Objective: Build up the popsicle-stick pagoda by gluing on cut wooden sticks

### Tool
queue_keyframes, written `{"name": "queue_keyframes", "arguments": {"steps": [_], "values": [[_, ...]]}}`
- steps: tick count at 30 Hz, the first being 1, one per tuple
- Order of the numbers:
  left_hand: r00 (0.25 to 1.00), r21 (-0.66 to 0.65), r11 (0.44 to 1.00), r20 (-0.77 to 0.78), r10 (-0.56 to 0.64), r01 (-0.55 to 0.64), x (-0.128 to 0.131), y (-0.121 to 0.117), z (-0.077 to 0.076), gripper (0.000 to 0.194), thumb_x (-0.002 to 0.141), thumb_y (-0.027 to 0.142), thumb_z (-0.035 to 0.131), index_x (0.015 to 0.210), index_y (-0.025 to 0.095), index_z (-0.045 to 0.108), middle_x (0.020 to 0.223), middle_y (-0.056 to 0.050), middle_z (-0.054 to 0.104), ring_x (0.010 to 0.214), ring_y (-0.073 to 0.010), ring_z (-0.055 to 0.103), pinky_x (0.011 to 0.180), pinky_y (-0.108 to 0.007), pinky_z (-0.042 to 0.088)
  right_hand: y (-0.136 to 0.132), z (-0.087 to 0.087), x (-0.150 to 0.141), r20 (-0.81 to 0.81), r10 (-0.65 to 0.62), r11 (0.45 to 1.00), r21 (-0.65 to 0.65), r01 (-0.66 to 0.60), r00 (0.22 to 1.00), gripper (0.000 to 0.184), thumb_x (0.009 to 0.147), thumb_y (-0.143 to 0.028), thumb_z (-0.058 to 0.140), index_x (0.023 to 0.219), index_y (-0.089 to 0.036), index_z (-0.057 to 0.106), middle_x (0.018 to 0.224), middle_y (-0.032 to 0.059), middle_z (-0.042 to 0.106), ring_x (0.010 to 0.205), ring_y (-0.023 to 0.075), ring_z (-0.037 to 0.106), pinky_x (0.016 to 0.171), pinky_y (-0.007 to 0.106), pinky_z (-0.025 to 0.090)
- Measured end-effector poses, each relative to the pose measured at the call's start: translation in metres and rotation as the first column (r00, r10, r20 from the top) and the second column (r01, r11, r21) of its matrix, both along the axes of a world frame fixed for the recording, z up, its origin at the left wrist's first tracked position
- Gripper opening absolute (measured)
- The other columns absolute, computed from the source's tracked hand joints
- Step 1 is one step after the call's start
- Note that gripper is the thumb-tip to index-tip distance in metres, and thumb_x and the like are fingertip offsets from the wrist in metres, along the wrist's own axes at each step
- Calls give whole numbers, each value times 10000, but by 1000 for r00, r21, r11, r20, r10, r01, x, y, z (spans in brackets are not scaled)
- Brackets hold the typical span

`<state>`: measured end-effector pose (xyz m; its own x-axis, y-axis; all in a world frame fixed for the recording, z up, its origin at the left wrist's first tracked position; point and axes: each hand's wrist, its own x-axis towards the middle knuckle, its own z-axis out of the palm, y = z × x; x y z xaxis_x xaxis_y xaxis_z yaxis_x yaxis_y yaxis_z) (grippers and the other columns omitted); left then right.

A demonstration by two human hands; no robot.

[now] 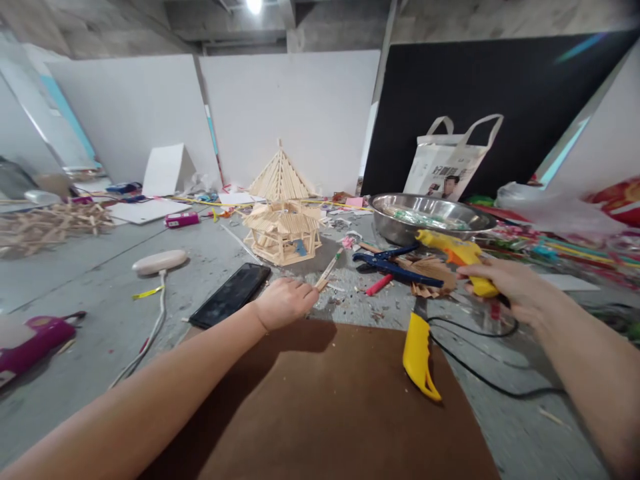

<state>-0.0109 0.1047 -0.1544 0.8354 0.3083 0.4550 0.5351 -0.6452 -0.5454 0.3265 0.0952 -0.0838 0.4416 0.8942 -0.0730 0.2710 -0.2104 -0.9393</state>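
Observation:
My right hand (505, 283) grips a yellow hot glue gun (450, 250) with an orange trigger, its nozzle pointing left near the steel basin. My left hand (287, 303) is low over the far edge of a brown board (320, 407), its fingers curled closed. At its fingertips is the end of a slim pen-like stick (330, 268); whether the fingers hold it, I cannot tell. Beyond stands a small pavilion model (283, 230) of thin wooden sticks, with a pointed roof. A yellow-handled knife (419, 353) lies on the board's right part.
Blue-handled cutters (395, 263), a red stick (379, 285) and a black phone (230, 295) lie nearby. A steel basin (400, 230) stands behind, before a tote bag (445, 163). A black cord (490, 383) runs right. At left are a white charger (160, 261) and a purple tool (37, 343).

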Motion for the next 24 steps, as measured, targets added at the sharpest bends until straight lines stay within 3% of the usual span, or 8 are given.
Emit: {"name": "queue_keyframes", "arguments": {"steps": [4,7,10,11,14,17,21,24], "values": [[998,-85,995,35,55,-52,-5,2,-10,191,854,164,344,795,135,523,565,-1,535,482,-103,515,424,-212,336,0,16,-39,-170,246,969,70,-238,954,82,735,-214,511,668,-167,504,526,-10,509,390,81,472,371,203,406],[998,-164,985,29,62,-57,-4,1,-14,192,861,177,334,824,140,519,584,2,548,477,-100,511,422,-206,339,4,17,-76,-209,398,917,60,-394,893,131,699,-220,579,626,-159,488,521,-16,498,459,97,529,454,220,469],[999,-246,968,5,45,-42,-4,0,-15,193,865,189,329,893,141,514,624,1,568,491,-102,523,434,-211,357,9,9,-115,-244,456,887,43,-460,856,76,663,-181,579,643,-158,509,494,-7,513,469,131,553,446,253,479],[999,-267,963,-1,42,-40,-4,-1,-15,193,864,193,333,917,141,511,634,-1,573,500,-104,529,439,-212,362,11,4,-127,-227,479,875,47,-482,848,64,660,-189,575,661,-157,520,490,-4,521,451,130,546,430,250,469],[999,-293,955,-10,49,-50,-6,-2,-14,202,861,197,338,956,135,505,641,-8,579,508,-108,539,444,-214,371,19,-11,-157,-67,530,833,230,-504,845,85,627,-179,576,704,-152,552,473,-28,511,393,99,503,404,219,430],[999,-290,956,-14,37,-40,-6,-3,-13,214,860,201,332,966,127,502,628,-13,575,492,-115,539,433,-221,376,26,-29,-178,30,512,810,315,-494,858,106,627,-201,549,722,-157,564,519,-22,535,363,80,464,376,217,401],[999,-295,955,-27,23,-30,-5,-2,-13,202,847,185,348,960,122,503,616,-12,571,474,-120,534,428,-227,385,31,-51,-192,131,521,806,249,-537,843,167,624,-220,542,780,-170,573,669,16,592,361,68,428,372,242,400],[999,-293,956,-36,15,-25,-5,-1,-15,192,844,173,345,922,123,513,611,-14,570,477,-125,536,434,-233,399,35,-60,-193,264,533,797,162,-581,804,157,656,-277,536,772,-175,566,634,10,570,409,92,452,429,264,419]]}}
